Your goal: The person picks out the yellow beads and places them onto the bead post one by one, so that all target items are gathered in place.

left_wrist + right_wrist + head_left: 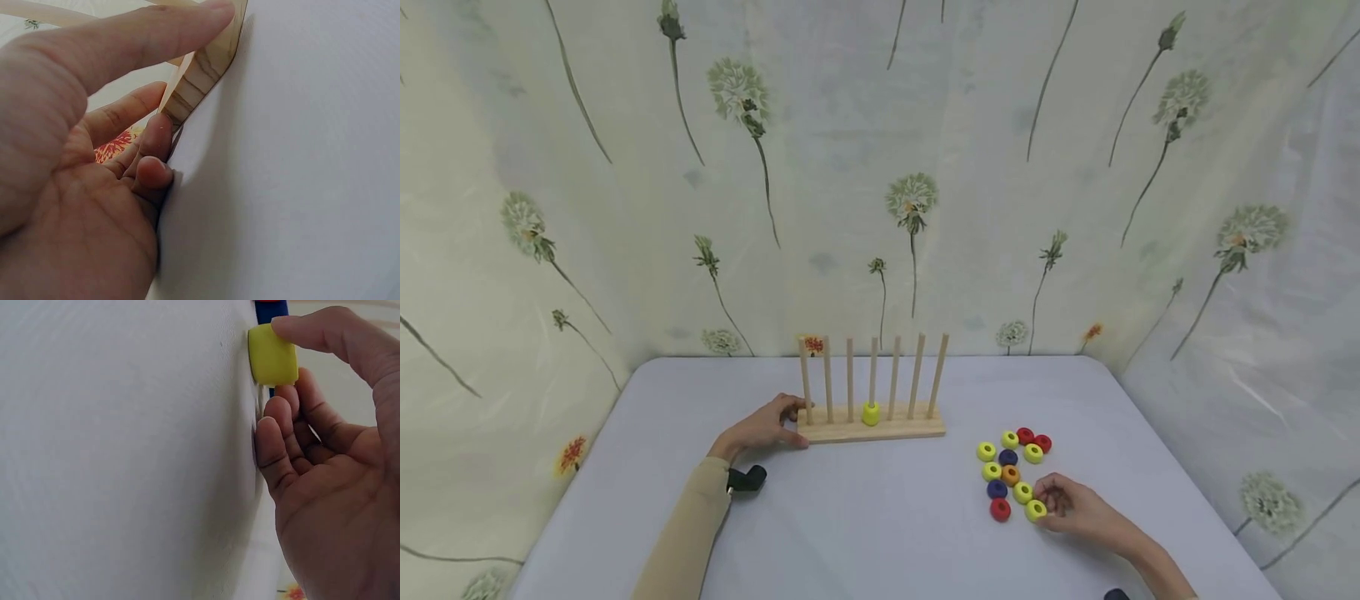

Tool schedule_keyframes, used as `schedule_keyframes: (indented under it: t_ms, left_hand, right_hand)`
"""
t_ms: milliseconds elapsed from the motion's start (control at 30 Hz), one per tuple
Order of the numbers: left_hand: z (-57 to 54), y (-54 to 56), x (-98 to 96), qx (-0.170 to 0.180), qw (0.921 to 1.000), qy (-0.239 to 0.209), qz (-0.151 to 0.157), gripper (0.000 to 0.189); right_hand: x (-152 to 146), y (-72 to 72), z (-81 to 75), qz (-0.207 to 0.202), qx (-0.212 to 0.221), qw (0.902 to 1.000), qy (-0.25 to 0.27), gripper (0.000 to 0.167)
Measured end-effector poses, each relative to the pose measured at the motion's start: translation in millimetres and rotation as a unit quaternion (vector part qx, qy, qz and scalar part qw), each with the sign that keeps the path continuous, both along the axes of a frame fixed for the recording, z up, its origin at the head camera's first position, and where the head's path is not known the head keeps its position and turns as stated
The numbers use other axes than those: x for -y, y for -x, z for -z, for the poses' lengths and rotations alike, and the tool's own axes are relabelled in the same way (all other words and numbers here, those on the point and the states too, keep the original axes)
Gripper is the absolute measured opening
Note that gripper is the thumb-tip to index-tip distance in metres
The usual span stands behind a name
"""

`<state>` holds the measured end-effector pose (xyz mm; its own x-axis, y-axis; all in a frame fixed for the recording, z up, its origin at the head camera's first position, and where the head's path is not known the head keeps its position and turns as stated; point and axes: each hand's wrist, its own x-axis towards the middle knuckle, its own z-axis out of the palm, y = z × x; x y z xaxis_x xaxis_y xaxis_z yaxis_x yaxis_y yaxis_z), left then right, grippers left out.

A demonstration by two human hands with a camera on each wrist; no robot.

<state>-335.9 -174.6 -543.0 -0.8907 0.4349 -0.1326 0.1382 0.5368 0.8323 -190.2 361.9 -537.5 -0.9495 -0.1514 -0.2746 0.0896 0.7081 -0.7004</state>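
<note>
A wooden peg rack (887, 429) with several upright dowels stands toward the back of the table. One middle dowel carries yellow beads (871, 414) at its foot; how many is hard to tell. My left hand (763, 425) grips the left end of the base, thumb in front and fingers behind, as the left wrist view also shows. At the right, my right hand (1075, 512) pinches a yellow bead (274, 355) between thumb and fingers. That bead sits on the table at the near edge of a loose group of beads, beside another yellow bead (1023, 492).
The group also holds red beads (1000, 509), dark blue beads (997, 489), an orange bead (1011, 476) and more yellow ones. A white cloth covers the table (865, 525). Behind it hangs a dandelion-patterned curtain (835, 208), close to the rack.
</note>
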Motion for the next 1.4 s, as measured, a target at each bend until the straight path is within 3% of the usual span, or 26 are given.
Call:
schedule_keyframes:
  t_ms: [467, 867, 1100, 1400]
  left_hand:
    - [0.3, -0.3, -0.4, -0.001, 1.0000, -0.005, 0.002, 0.078]
    - [0.1, -0.3, -0.7, -0.003, 1.0000, -0.005, 0.006, 0.075]
    - [1.3, 1.6, 1.5, -0.010, 0.9999, 0.000, 0.011, 0.075]
    - [3.5, 2.5, 0.8, -0.015, 0.9997, -0.007, 0.016, 0.073]
  right_hand:
    - [2, -1.5, 0.1, -0.007, -0.012, 0.9999, 0.003, 0.045]
    - [13, 4.2, -12.2, -0.008, -0.027, 0.9996, -0.002, 0.039]
    - [37, 18.5, -21.3, -0.002, -0.048, 0.9983, 0.032, 0.040]
    - [89, 36.7, -32.0, -0.030, -0.100, 0.9890, 0.105, 0.033]
